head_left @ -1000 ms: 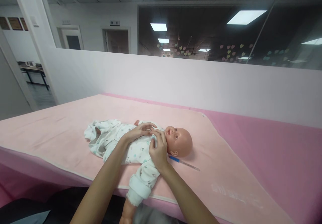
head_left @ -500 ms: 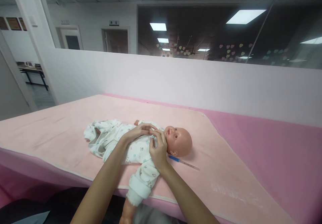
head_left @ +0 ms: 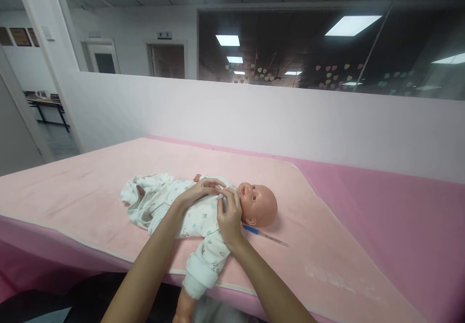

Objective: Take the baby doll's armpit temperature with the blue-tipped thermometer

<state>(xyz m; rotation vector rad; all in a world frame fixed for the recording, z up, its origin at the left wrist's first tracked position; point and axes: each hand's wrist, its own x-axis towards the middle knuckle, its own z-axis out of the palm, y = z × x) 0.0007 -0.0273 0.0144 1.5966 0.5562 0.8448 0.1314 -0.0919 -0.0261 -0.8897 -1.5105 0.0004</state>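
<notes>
A baby doll (head_left: 259, 204) lies on its back on the pink mat, head to the right, dressed in a white printed romper (head_left: 199, 219). At the romper's neckline, my left hand (head_left: 203, 190) rests over the chest with fingers bent together on the cloth. My right hand (head_left: 229, 214) meets it there, thumb and fingers pinching the collar by a small snap. The fingers partly hide the neckline. One doll arm in its cuffed sleeve hangs over the mat's front edge. Beside the doll's head lies a thermometer (head_left: 271, 238) with a blue end.
The pink mat (head_left: 90, 187) covers the table, with a darker pink cover (head_left: 407, 216) showing at the right. A low white wall (head_left: 254, 115) with glass above stands behind. A doorway and a distant desk (head_left: 47, 101) are at the left.
My right hand has shifted very slightly at the collar. The left hand, the doll and the thermometer stay in place.
</notes>
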